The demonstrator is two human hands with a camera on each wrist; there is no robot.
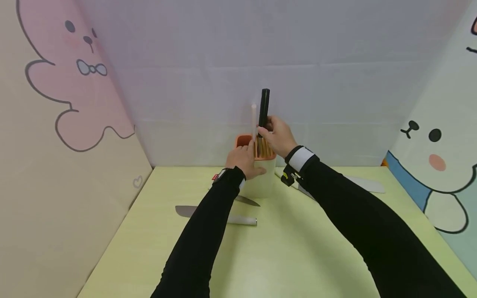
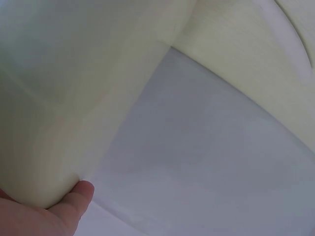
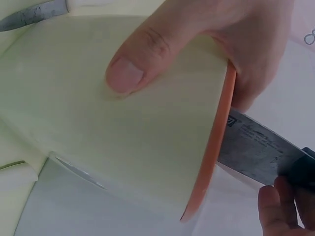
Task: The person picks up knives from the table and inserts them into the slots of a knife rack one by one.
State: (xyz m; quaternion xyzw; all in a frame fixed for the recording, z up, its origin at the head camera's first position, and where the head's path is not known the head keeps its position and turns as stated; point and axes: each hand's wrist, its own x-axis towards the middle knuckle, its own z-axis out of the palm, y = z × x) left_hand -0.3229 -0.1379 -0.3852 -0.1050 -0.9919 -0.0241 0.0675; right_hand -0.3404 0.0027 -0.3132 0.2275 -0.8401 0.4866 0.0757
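Observation:
A pale knife holder (image 1: 261, 182) with an orange rim (image 3: 209, 157) stands upright on the table. My left hand (image 1: 244, 161) grips it near the top, the thumb (image 3: 125, 73) on its front wall; in the left wrist view, fingers (image 2: 74, 201) wrap its far side. My right hand (image 1: 278, 136) holds a knife by its black handle (image 1: 264, 107), above the holder. The knife's blade (image 3: 261, 147) passes down behind the rim, its lower part hidden. Beside it a thin whitish handle (image 1: 254, 118) sticks up. Golden upright strips (image 1: 263, 148) show at the opening.
A white-handled knife (image 1: 242, 220) lies in front of the holder, partly under my left sleeve. Another blade (image 1: 247, 201) lies near the holder's base. On the right are a knife (image 1: 305, 192) and a broad whitish blade (image 1: 367, 184), partly behind my right arm. Printed walls enclose the table.

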